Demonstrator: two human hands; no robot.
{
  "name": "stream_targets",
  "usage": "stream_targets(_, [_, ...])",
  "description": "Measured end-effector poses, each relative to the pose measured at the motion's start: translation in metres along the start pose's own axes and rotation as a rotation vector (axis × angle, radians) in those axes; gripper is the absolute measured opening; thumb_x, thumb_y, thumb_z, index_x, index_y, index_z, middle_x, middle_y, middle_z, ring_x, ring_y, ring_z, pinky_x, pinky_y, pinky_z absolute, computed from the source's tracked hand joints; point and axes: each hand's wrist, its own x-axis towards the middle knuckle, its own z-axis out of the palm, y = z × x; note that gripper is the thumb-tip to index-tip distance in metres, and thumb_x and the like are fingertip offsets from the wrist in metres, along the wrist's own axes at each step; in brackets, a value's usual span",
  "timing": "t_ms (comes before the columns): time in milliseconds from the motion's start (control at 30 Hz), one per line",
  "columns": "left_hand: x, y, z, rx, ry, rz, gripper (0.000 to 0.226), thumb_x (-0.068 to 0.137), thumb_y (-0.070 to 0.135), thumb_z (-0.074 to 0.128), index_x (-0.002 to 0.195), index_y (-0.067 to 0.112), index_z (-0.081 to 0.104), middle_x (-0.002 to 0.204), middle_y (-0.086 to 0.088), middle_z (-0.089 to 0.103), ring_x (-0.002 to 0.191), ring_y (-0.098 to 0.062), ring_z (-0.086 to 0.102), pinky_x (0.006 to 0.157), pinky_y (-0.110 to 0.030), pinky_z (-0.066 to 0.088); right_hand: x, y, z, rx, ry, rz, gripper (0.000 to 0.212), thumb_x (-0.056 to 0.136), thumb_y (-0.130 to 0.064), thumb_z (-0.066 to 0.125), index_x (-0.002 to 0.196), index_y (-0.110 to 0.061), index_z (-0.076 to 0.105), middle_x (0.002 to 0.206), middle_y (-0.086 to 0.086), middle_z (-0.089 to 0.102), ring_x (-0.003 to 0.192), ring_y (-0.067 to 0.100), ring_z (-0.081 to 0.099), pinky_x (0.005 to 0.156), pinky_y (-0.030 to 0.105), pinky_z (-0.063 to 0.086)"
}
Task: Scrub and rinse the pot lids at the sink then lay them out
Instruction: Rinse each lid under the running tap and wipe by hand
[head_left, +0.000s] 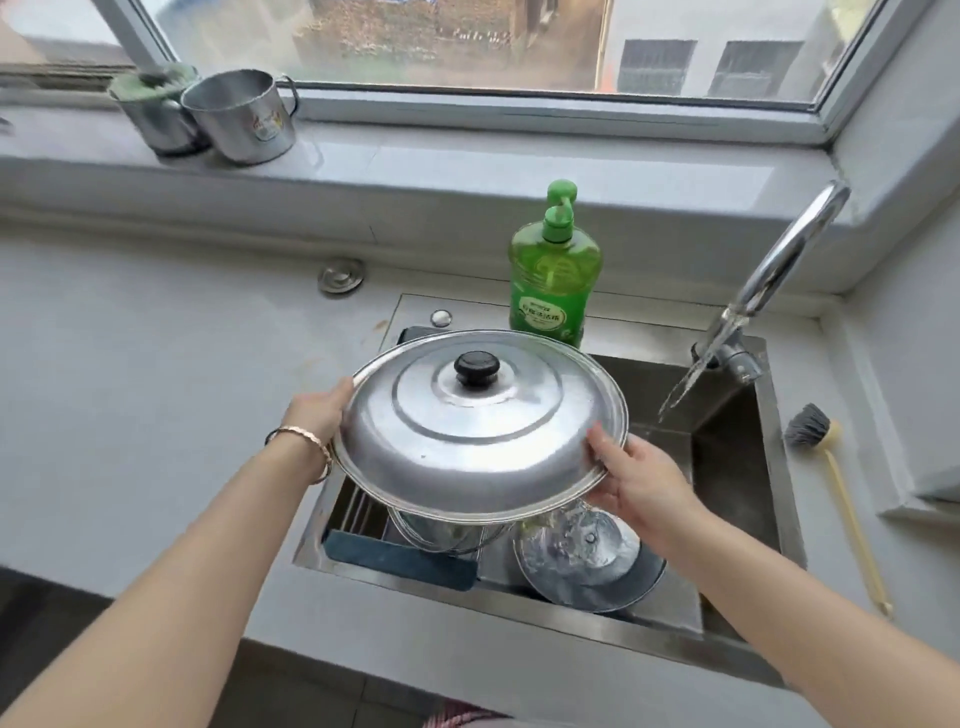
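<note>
A large steel pot lid (480, 441) with a black knob is held above the sink (737, 467), knob side up and tilted toward me. My left hand (319, 413) grips its left rim. My right hand (636, 478) holds the right rim, thumb on top and fingers underneath. Below it, a glass lid (441, 535) leans in a drain rack (363, 525) at the sink's left. Another lid (579, 558) lies wet on the sink floor. Water runs from the faucet (779, 270) into the right part of the sink, clear of the held lid.
A green dish soap bottle (556, 275) stands behind the sink. A dish brush (831, 483) lies on the counter to the right. Two steel mugs (208, 117) sit on the windowsill at the left. Grey counter (156, 364) stretches to the left of the sink.
</note>
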Motion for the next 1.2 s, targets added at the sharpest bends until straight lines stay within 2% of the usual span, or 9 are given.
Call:
stream_targets(133, [0.013, -0.032, 0.001, 0.126, -0.137, -0.093, 0.036, 0.09, 0.035, 0.056, 0.076, 0.003, 0.061, 0.078, -0.014, 0.061, 0.072, -0.024, 0.056, 0.068, -0.032, 0.045, -0.012, -0.013, 0.022, -0.025, 0.04, -0.152, 0.022, 0.089, -0.02, 0.059, 0.107, -0.007, 0.06, 0.099, 0.011, 0.069, 0.075, 0.019, 0.071, 0.056, 0.025, 0.055])
stream_targets(267, [0.016, -0.045, 0.008, 0.108, -0.265, -0.197, 0.028, 0.092, 0.032, 0.052, 0.077, 0.009, 0.056, 0.07, -0.008, 0.059, 0.064, -0.021, 0.055, 0.07, -0.032, 0.049, -0.02, -0.031, 0.048, -0.203, 0.071, -0.338, 0.003, 0.088, -0.014, 0.062, 0.09, -0.012, 0.062, 0.086, 0.009, 0.068, 0.064, 0.012, 0.069, 0.048, 0.024, 0.053])
stream_targets(467, [0.013, -0.056, 0.012, 0.171, -0.314, -0.224, 0.026, 0.099, 0.028, 0.039, 0.08, 0.014, 0.052, 0.088, -0.005, 0.056, 0.087, -0.024, 0.055, 0.089, -0.039, 0.046, -0.01, -0.034, 0.097, -0.471, 0.093, -0.478, 0.011, 0.087, -0.019, 0.064, 0.086, -0.009, 0.061, 0.085, 0.013, 0.067, 0.069, 0.02, 0.068, 0.046, 0.029, 0.054])
stream_targets(533, [0.017, -0.062, 0.01, 0.125, -0.311, -0.251, 0.025, 0.1, 0.031, 0.037, 0.09, 0.014, 0.053, 0.1, -0.005, 0.057, 0.095, -0.025, 0.054, 0.088, -0.039, 0.045, -0.003, -0.027, 0.114, -0.546, 0.093, -0.483, 0.012, 0.087, -0.023, 0.064, 0.082, -0.013, 0.059, 0.084, 0.01, 0.066, 0.073, 0.023, 0.066, 0.055, 0.036, 0.057])
stream_targets(667, [0.021, -0.07, 0.004, 0.078, -0.35, -0.297, 0.026, 0.101, 0.035, 0.033, 0.102, 0.016, 0.051, 0.105, -0.003, 0.054, 0.097, -0.024, 0.053, 0.092, -0.04, 0.041, 0.005, -0.014, 0.137, -0.676, 0.116, -0.533, 0.022, 0.09, -0.025, 0.06, 0.072, -0.02, 0.048, 0.068, -0.008, 0.05, 0.063, 0.008, 0.048, 0.057, 0.011, 0.039])
stream_targets(833, [0.023, -0.071, 0.008, 0.165, -0.31, -0.087, 0.025, 0.1, 0.029, 0.037, 0.111, 0.014, 0.055, 0.111, -0.009, 0.056, 0.1, -0.027, 0.054, 0.096, -0.043, 0.044, 0.015, -0.01, 0.132, -0.66, 0.117, -0.526, 0.012, 0.094, -0.027, 0.053, 0.086, -0.018, 0.049, 0.072, -0.009, 0.052, 0.065, 0.006, 0.048, 0.059, 0.019, 0.038])
stream_targets(967, [0.011, -0.071, 0.015, 0.377, -0.267, 0.109, 0.04, 0.098, 0.028, 0.039, 0.133, 0.009, 0.046, 0.13, -0.009, 0.053, 0.117, -0.025, 0.05, 0.099, -0.031, 0.04, 0.024, 0.004, 0.101, -0.676, 0.153, -0.365, 0.025, 0.097, -0.03, 0.045, 0.115, -0.011, 0.046, 0.093, -0.003, 0.057, 0.09, 0.018, 0.055, 0.075, 0.03, 0.041])
stream_targets(1100, [0.002, -0.074, 0.022, 0.473, -0.267, 0.136, 0.044, 0.097, 0.028, 0.041, 0.138, 0.011, 0.04, 0.137, -0.01, 0.049, 0.122, -0.026, 0.049, 0.104, -0.037, 0.038, 0.029, 0.018, 0.076, -0.748, 0.095, -0.264, 0.02, 0.095, -0.036, 0.049, 0.107, -0.02, 0.05, 0.082, -0.012, 0.052, 0.084, 0.017, 0.056, 0.063, 0.025, 0.039])
stream_targets(1200, [-0.006, -0.073, 0.025, 0.548, -0.264, 0.169, 0.038, 0.097, 0.026, 0.042, 0.132, 0.012, 0.046, 0.127, -0.011, 0.056, 0.112, -0.027, 0.054, 0.096, -0.034, 0.043, 0.033, 0.022, 0.073, -0.723, 0.053, -0.245, 0.03, 0.094, -0.038, 0.05, 0.117, -0.018, 0.053, 0.093, -0.004, 0.061, 0.082, 0.02, 0.061, 0.07, 0.03, 0.049])
